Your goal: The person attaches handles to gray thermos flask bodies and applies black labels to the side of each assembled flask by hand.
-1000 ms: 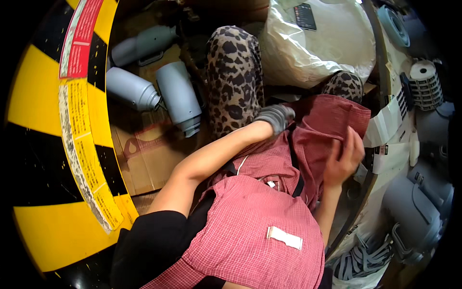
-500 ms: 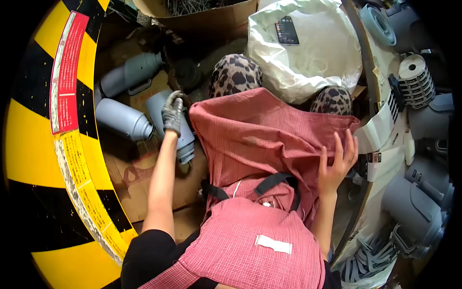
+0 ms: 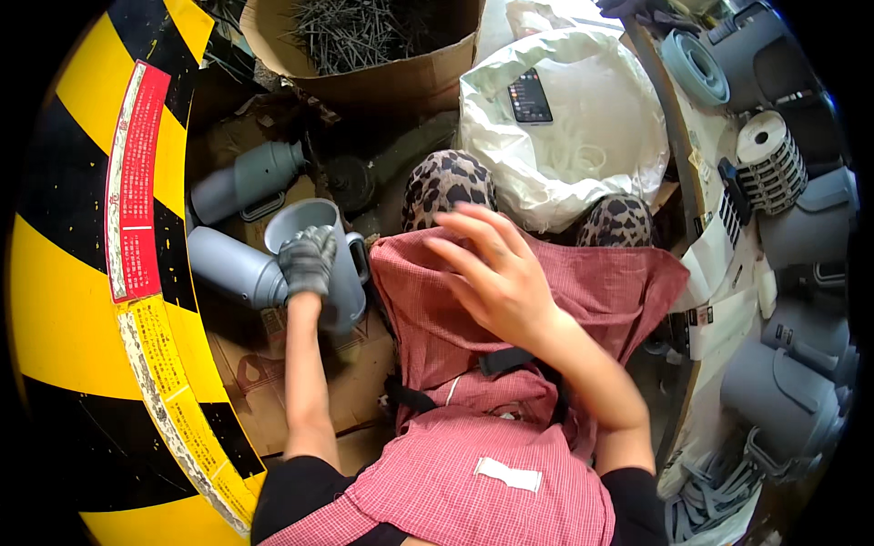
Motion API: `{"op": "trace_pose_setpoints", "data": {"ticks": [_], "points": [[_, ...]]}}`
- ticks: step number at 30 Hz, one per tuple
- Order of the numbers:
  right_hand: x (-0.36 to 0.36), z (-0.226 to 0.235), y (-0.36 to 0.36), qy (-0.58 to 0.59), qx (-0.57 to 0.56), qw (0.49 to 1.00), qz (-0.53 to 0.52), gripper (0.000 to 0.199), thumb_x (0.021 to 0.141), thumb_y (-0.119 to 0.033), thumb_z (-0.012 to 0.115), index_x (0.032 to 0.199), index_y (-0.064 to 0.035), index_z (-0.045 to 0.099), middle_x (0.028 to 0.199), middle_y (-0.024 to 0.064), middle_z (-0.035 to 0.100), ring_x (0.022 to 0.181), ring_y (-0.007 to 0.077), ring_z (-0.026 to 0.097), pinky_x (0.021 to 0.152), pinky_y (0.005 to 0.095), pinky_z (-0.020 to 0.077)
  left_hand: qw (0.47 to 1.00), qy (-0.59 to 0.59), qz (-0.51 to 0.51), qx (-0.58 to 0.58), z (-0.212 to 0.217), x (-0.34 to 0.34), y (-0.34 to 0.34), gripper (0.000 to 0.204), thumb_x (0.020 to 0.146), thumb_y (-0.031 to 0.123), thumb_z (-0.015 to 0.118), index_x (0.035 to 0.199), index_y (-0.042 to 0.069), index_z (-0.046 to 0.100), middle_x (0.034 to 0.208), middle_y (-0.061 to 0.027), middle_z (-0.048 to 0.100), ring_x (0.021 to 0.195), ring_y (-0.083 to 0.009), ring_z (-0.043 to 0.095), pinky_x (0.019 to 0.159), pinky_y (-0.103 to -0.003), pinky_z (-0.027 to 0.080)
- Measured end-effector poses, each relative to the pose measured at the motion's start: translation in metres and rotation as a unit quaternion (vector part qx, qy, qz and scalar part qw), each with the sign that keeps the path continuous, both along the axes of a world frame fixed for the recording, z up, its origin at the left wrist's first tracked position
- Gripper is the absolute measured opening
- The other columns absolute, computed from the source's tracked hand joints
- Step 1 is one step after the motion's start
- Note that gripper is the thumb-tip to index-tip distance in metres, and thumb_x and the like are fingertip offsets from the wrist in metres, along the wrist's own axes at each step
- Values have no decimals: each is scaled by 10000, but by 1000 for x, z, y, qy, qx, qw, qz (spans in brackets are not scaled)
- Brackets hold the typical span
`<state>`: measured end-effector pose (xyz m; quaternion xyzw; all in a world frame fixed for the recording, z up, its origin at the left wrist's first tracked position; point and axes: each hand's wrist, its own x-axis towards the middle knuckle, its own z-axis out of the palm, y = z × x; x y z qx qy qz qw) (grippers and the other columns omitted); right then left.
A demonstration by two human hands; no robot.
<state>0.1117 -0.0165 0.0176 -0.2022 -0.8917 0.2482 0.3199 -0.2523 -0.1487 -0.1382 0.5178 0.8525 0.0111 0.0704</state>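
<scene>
My left hand (image 3: 308,260), in a grey work glove, is closed on the side of a grey tumbler (image 3: 344,273). The tumbler is tilted with its wide open mouth facing up and away, and its handle (image 3: 358,258) is on the right side. Its lower end is blurred. Just left of that hand lies another grey tumbler (image 3: 232,264) on its side, touching or nearly touching the glove. Behind it rests one more tumbler with a handle (image 3: 250,182). Bare and with fingers spread, my right hand (image 3: 496,273) is raised over the pink apron (image 3: 537,273) on my lap, holding nothing.
Ahead stands a white-lined bin (image 3: 628,136) with a phone (image 3: 530,96) in it. A carton (image 3: 391,82) of thin dark pieces is behind. On the right, a bench holds a label roll (image 3: 772,150) and grey tumblers (image 3: 783,387). A striped yellow-black panel (image 3: 73,300) curves along the left.
My left hand has shifted its hold and turned the tumbler, so its open mouth and handle now show. My right hand has moved left from the apron's right edge to above my lap.
</scene>
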Motion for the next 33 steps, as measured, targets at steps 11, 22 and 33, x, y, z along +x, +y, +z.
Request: {"op": "trace_pose_setpoints", "data": {"ticks": [11, 22, 33], "points": [[-45, 36, 25, 205, -73, 976, 12, 117, 865, -159, 816, 938, -69, 798, 830, 81, 761, 669, 167, 696, 613, 301, 545, 785, 60, -168, 593, 193, 177, -20, 181, 981, 342, 678, 1148, 277, 708, 1271, -17, 564, 1239, -263, 496, 1206, -573, 318], [134, 25, -83, 337, -652, 672, -100, 516, 1003, -379, 687, 1324, 13, 591, 1233, 88, 678, 1110, 229, 663, 937, 397, 553, 439, -768, -169, 434, 229, 136, 22, 1050, 762, 476, 873, 1537, -11, 358, 1466, -129, 503, 1317, -279, 504, 1131, -420, 411], [160, 155, -44, -185, 111, 927, -308, 375, 898, -374, 769, 784, -46, 629, 733, 80, 641, 649, 287, 631, 599, 379, 474, 558, -717, -301, 290, 281, 168, 30, 1122, 622, 428, 977, 1511, 12, 434, 1443, -144, 553, 1326, -257, 539, 1122, -414, 435]]}}
